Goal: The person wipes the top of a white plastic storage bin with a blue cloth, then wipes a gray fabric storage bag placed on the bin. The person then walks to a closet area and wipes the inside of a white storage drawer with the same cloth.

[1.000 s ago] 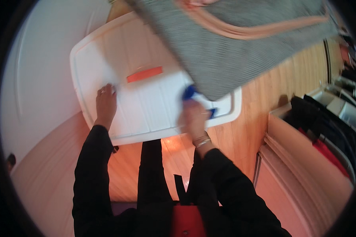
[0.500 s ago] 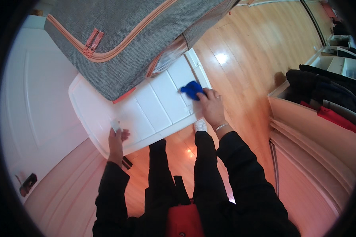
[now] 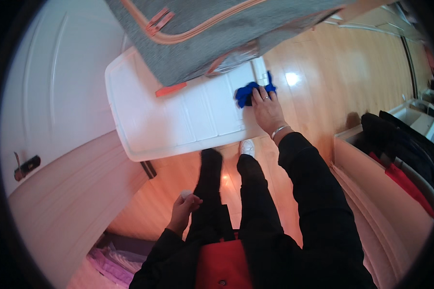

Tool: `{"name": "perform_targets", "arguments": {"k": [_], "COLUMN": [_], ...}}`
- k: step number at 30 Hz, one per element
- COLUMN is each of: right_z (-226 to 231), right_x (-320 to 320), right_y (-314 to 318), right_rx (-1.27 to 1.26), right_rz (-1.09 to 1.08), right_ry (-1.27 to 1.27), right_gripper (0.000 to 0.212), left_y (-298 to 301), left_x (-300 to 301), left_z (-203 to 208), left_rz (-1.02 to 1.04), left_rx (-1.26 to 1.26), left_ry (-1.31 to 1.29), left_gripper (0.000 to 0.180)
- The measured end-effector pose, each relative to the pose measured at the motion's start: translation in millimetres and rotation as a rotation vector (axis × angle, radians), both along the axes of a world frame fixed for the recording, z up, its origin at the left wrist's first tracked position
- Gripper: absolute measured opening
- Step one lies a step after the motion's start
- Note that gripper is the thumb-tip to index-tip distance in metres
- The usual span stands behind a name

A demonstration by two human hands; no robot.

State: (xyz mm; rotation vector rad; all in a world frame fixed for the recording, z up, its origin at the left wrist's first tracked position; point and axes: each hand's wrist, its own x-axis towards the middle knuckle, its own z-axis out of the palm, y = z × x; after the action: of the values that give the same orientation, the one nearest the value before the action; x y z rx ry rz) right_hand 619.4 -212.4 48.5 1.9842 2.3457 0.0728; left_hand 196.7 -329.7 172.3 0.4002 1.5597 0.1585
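Note:
My right hand (image 3: 266,110) presses a crumpled blue cloth (image 3: 247,94) onto the right end of a white plastic lid (image 3: 169,130), close to its far right corner. The cloth spreads out on both sides of my fingers. Lower down, in front of my left leg, my left hand (image 3: 182,212) is closed around a small white piece (image 3: 185,194), too small to name; it is clear of the lid. On the far part of the lid rests a grey fabric storage bag (image 3: 193,53) with orange zip trim, which hides what lies under it.
A white door (image 3: 53,91) with a dark handle (image 3: 26,167) stands at the left. At the right is an open drawer (image 3: 376,168) of dark and red clothes. Purple fabric (image 3: 106,265) lies at the lower left. Wooden floor (image 3: 318,101) runs beyond the lid.
My left hand has drawn back from the lid toward my body with the white piece. My right hand and the cloth have shifted slightly right and farther away. The whole view has shifted.

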Motion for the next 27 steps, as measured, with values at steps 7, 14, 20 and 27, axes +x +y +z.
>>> {"name": "perform_targets", "arguments": {"k": [7,14,20,27], "right_z": [8,11,-22,-17], "right_x": [-33,-75,-181,-115], "right_y": [-32,16,49,-12], "right_rx": [-0.398,-0.750,-0.099,-0.410], "right_rz": [0.120,-0.339,-0.057,-0.088], "right_ry": [0.075,0.411,0.661,0.500], "right_gripper": [0.014,0.026,0.028,0.019], "left_y": [-11,-10,9,24], "left_x": [-22,-43,-50,-56], "left_z": [-6,1,-3,-11], "left_rz": [-0.090,-0.132,0.014,0.135], "left_rx": [0.007,0.010,0.029,0.076], "left_ry": [0.102,-0.068,0.011,-0.055], "left_gripper": [0.026,0.043,0.039,0.023]}}
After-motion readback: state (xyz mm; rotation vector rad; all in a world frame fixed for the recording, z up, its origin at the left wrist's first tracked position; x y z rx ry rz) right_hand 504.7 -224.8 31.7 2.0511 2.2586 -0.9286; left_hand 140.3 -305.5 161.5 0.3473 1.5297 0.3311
